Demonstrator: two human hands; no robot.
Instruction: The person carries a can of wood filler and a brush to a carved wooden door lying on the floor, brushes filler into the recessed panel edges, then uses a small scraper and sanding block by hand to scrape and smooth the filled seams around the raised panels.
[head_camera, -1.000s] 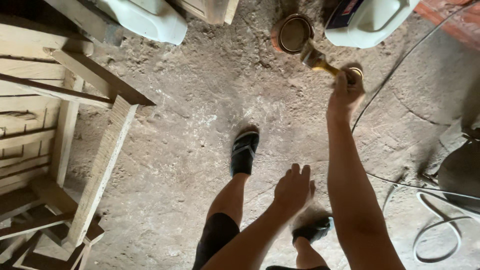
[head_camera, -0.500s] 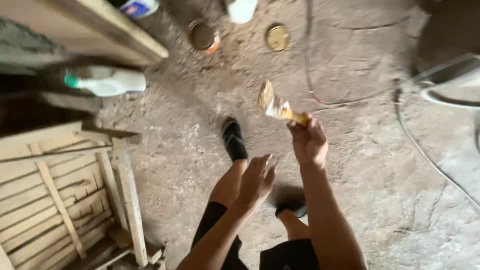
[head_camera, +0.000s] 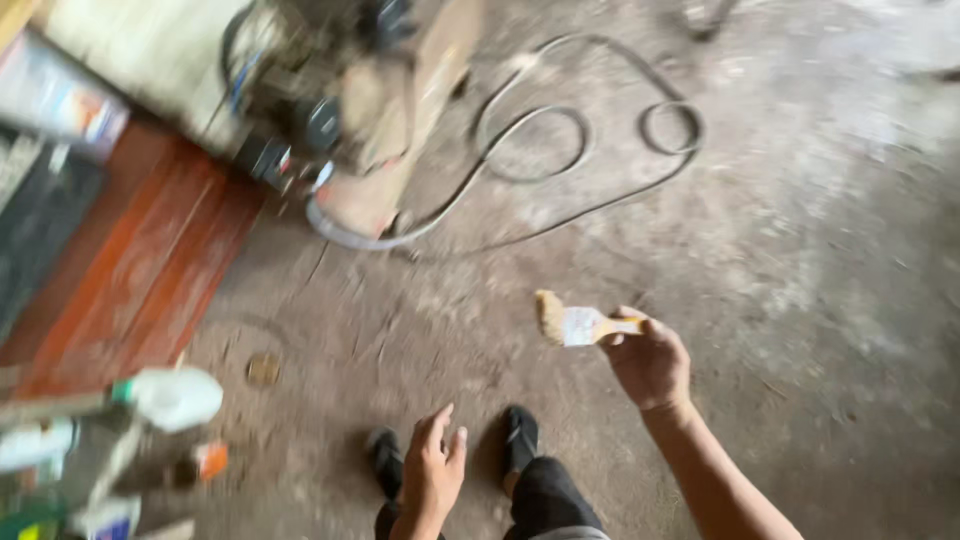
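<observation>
My right hand (head_camera: 650, 362) grips a paintbrush (head_camera: 575, 323) by its wooden handle, the pale bristles pointing left above the dusty concrete floor. My left hand (head_camera: 432, 472) hangs lower at the middle bottom, fingers loosely apart, holding nothing. Both my feet in black shoes (head_camera: 520, 437) stand on the floor just beneath the hands. The whole view is blurred by motion.
A machine (head_camera: 350, 110) sits at the upper left with a black cable (head_camera: 560, 150) coiled across the floor beside it. Reddish wooden boards (head_camera: 140, 270) lie at the left. A white plastic bottle (head_camera: 170, 397) and other containers crowd the lower left corner.
The view has swung round from wooden frames and tins to a machine, cable and red boards. My right hand still carries the paintbrush; the left stays empty.
</observation>
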